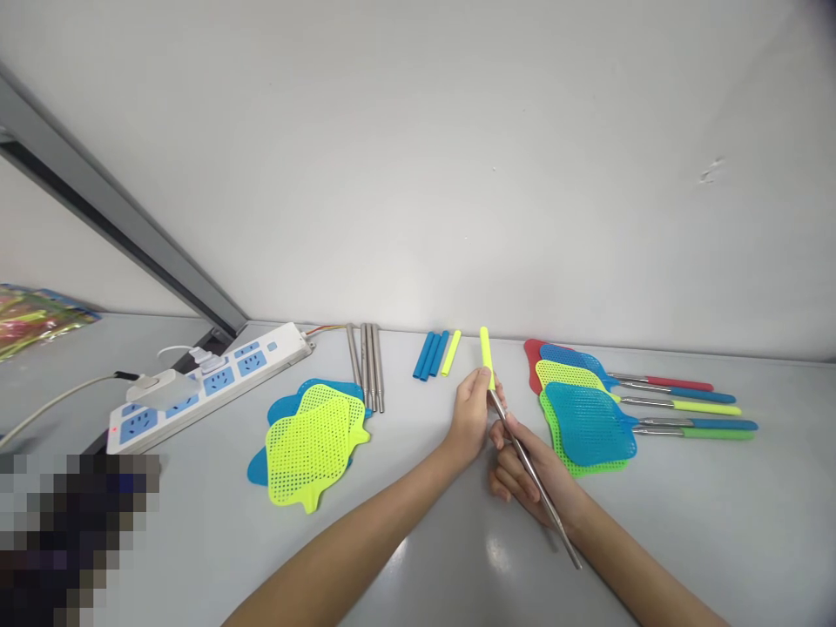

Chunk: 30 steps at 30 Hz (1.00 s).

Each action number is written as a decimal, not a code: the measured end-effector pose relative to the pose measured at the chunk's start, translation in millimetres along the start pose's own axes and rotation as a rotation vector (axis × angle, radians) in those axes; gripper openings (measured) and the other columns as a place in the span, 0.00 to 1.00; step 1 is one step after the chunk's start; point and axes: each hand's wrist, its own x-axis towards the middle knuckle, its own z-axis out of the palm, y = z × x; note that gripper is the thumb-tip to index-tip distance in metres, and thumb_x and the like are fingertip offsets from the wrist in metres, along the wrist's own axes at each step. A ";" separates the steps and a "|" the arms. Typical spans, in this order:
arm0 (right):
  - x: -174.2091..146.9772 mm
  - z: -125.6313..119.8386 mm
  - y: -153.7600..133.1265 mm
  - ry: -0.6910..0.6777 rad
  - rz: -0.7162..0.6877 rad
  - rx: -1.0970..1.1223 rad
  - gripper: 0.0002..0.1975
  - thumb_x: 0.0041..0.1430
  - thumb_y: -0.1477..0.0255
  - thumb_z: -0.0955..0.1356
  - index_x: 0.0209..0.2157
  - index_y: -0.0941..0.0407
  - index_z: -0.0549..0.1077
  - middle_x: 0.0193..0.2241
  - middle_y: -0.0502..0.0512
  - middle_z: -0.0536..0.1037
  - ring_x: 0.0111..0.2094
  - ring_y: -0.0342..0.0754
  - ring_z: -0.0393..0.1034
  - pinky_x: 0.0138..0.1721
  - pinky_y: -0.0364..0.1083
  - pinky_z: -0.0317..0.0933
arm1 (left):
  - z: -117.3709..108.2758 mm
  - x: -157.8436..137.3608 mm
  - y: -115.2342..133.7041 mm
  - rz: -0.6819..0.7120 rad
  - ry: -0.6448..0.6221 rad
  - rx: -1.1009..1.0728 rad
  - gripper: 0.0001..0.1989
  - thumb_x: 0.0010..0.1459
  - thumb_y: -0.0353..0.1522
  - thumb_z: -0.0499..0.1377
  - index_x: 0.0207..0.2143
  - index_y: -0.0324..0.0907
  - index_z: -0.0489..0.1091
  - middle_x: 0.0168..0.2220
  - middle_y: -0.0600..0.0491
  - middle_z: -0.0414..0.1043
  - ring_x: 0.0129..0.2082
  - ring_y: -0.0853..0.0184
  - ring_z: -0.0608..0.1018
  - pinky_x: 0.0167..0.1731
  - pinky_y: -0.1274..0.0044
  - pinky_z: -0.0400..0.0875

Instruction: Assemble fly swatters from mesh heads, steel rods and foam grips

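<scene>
Packaging (pixel 43 318), brightly coloured and glossy, lies at the left end of the desk (pixel 418 557), near the back edge. Power strip (pixel 280 347), white with blue socket faces, runs obliquely from the left part of the desk toward the back edge; a white adapter (pixel 160 389) is plugged into it. Loose mesh heads (pixel 306 448) lie overlapped to its right, yellow over blue. Metal rods (pixel 372 366) lie side by side behind them, upper ends close to the back edge. Grip tubes (pixel 431 355), three blue and one yellow, follow along the same edge.

Left hand (pixel 471 409): fingers closed on the lower part of the yellow grip (pixel 486 348), thumb on the near side. The upper portion of the grip projects beyond the fingers toward the back edge.

Right hand (pixel 532 470): fingers partly curled, palm side up. The steel rod (pixel 539 488) extends from the lower end of the yellow grip, crosses over these fingers and ends beside the right forearm. Whether the right fingers clamp the rod cannot be told.

Five swatters (pixel 591 422) lie overlapped on the right part of the desk, handles pointing toward the right edge.
</scene>
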 end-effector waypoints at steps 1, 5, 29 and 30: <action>0.0 0.4 -0.1 0.006 -0.004 0.002 0.19 0.58 0.61 0.53 0.25 0.57 0.65 0.03 0.42 0.51 0.07 0.37 0.39 0.16 0.41 0.50 | 0.1 -0.1 0.0 0.005 0.000 0.000 0.15 0.53 0.41 0.48 0.25 0.38 0.63 0.20 0.55 0.61 0.20 0.74 0.66 0.20 0.82 0.59; -0.9 1.6 -0.4 0.039 -0.025 0.010 0.19 0.58 0.62 0.54 0.24 0.58 0.66 0.03 0.41 0.51 0.07 0.36 0.38 0.17 0.41 0.50 | 0.1 -0.1 -1.2 0.033 0.008 0.012 0.16 0.53 0.42 0.48 0.23 0.38 0.63 0.20 0.55 0.61 0.21 0.73 0.66 0.23 0.81 0.61; -0.9 0.1 -9.0 0.086 -0.027 0.129 0.29 0.55 0.60 0.55 0.06 0.59 0.62 0.01 0.46 0.50 0.05 0.37 0.44 0.17 0.42 0.50 | 8.5 -11.0 15.0 0.064 -0.193 0.206 0.16 0.55 0.36 0.46 0.20 0.38 0.62 0.18 0.56 0.58 0.22 0.73 0.62 0.26 0.80 0.57; -1.0 0.7 -9.6 0.089 -0.026 0.131 0.29 0.54 0.60 0.56 0.06 0.59 0.62 0.01 0.46 0.50 0.05 0.37 0.44 0.16 0.42 0.49 | 8.4 -10.9 14.8 0.063 -0.196 0.210 0.16 0.55 0.36 0.46 0.20 0.38 0.63 0.18 0.56 0.58 0.22 0.73 0.62 0.26 0.80 0.57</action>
